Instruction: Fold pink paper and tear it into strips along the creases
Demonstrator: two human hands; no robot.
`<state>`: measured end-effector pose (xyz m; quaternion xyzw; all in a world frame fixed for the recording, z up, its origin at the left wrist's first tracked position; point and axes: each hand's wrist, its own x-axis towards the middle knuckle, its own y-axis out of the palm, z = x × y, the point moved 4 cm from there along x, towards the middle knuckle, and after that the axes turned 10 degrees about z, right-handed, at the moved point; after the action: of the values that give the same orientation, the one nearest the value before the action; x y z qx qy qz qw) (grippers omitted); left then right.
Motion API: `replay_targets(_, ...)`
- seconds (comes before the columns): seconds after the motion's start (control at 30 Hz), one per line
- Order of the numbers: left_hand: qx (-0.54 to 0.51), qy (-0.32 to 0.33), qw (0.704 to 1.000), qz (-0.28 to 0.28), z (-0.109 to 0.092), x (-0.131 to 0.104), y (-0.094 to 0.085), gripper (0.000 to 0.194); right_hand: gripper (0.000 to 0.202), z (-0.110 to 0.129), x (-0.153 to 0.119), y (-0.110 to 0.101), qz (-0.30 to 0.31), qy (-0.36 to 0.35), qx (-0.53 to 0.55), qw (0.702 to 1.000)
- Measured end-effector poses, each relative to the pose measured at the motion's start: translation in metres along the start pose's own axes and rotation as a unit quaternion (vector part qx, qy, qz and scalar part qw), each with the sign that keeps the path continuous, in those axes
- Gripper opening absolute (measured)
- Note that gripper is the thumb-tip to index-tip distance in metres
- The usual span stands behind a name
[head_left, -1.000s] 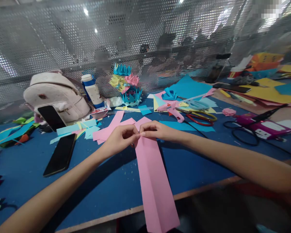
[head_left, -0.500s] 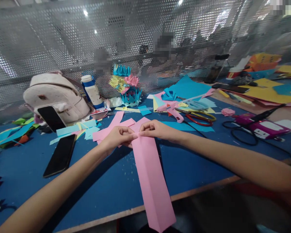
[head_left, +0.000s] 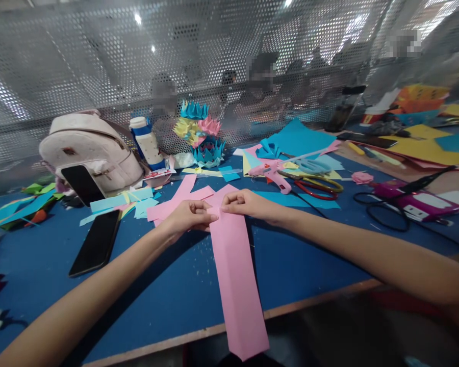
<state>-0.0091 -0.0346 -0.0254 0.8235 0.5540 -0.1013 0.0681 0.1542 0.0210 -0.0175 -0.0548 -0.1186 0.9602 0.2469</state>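
A long pink paper strip (head_left: 237,280) with a crease down its length hangs from my fingers, its lower end past the table's front edge. My left hand (head_left: 193,218) pinches the strip's upper left corner between thumb and fingers. On the upper edge, close beside it, my right hand (head_left: 245,204) grips the same strip with thumb and forefinger. Behind my left hand lie more pink paper strips (head_left: 181,196) on the table, crossing one another. A pink glue gun (head_left: 273,173) rests just beyond my right hand.
A black phone (head_left: 95,243) lies left of my left forearm. Scissors (head_left: 315,186) sit right of the glue gun, near a purple power strip (head_left: 416,200). At the back stand a backpack (head_left: 87,140), a bottle (head_left: 147,145) and folded paper flowers (head_left: 202,132) before a perforated metal screen.
The lower end of the pink strip has swung slightly left and up. Both hands keep their pinch on its top edge, and the view has shifted a little.
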Motion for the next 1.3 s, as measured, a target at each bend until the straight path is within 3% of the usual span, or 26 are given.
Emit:
replay_targets(0.4,0.009,-0.058,0.998,0.003,0.012,0.003,-0.01,0.044,0.039,-0.017,0.004,-0.005,0.011,0.081,-0.016,0.997)
replay_targets(0.73,-0.006,-0.062,0.998,-0.002,0.015,0.004,-0.01,0.047,0.037,-0.019,0.004,-0.005,0.0,0.083,-0.007,0.997)
replay_targets(0.97,-0.011,-0.055,0.998,0.003,0.016,0.006,-0.012,0.048,0.044,-0.02,0.003,-0.008,-0.044,0.053,0.081,0.994)
replay_targets(1.07,-0.018,-0.053,0.998,-0.014,0.019,0.006,-0.014,0.05,0.042,-0.02,0.003,-0.008,-0.024,0.062,0.053,0.996)
replay_targets(1.3,-0.036,-0.063,0.997,-0.03,0.019,0.005,-0.014,0.046,0.043,-0.021,0.003,-0.01,-0.048,0.076,0.032,0.995)
